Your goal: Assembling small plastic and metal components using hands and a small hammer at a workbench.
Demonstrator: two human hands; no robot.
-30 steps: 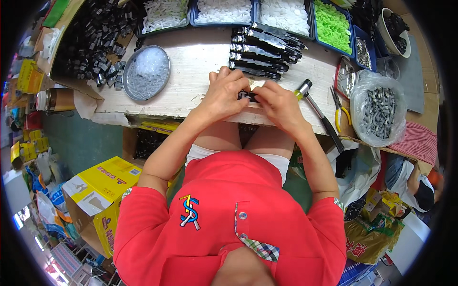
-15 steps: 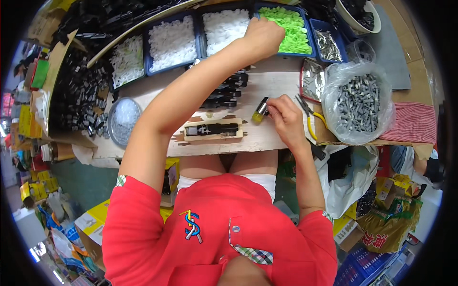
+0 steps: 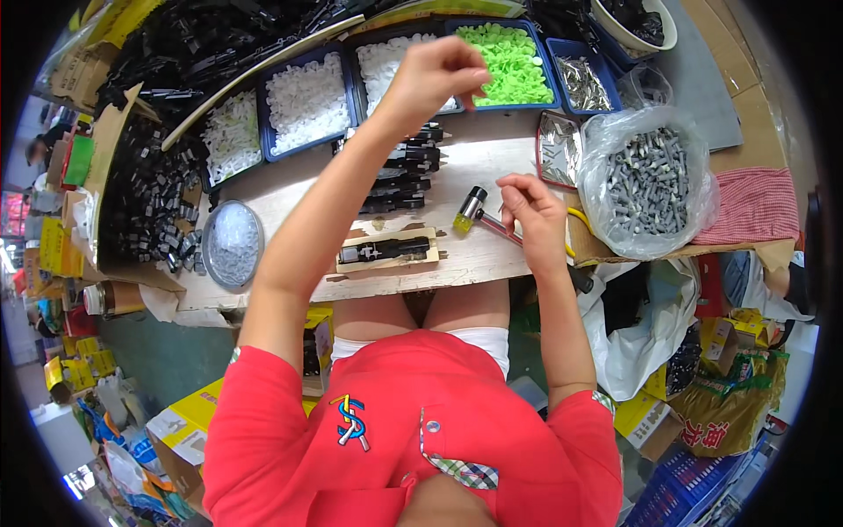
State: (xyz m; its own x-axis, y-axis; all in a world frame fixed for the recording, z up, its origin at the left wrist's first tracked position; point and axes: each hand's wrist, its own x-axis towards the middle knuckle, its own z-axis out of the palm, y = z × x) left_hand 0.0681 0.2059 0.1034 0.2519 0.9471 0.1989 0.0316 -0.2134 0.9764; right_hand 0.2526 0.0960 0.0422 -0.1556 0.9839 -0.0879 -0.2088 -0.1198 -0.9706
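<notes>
My left hand (image 3: 436, 81) is raised over the front of the parts trays, near the bright green parts (image 3: 509, 61). Its fingers are bent inward and closed; anything between them is too small to name. A small hammer (image 3: 471, 209) lies on the worktable, its head clear and yellow at one end, black at the other. Over its red handle hovers my right hand (image 3: 534, 215), palm turned left, fingers loosely bent and apart. A black, elongated part (image 3: 386, 249) sits in a pale wooden holder (image 3: 432, 256) near the front edge. Behind it, several similar black parts (image 3: 402, 180) are stacked.
Trays of white pieces (image 3: 307, 97) stand along the back, with metal pins (image 3: 581, 83) at right. A plastic-lined container of grey parts (image 3: 652, 184) is beside a red checked cloth (image 3: 748, 206). Left are a round dish (image 3: 233, 244) and black pieces (image 3: 149, 184). Yellow-handled pliers (image 3: 580, 227) are partly hidden.
My left hand has pulled back leftward from the green tray. My right hand has let go of the hammer near its head and shifted slightly right and down.
</notes>
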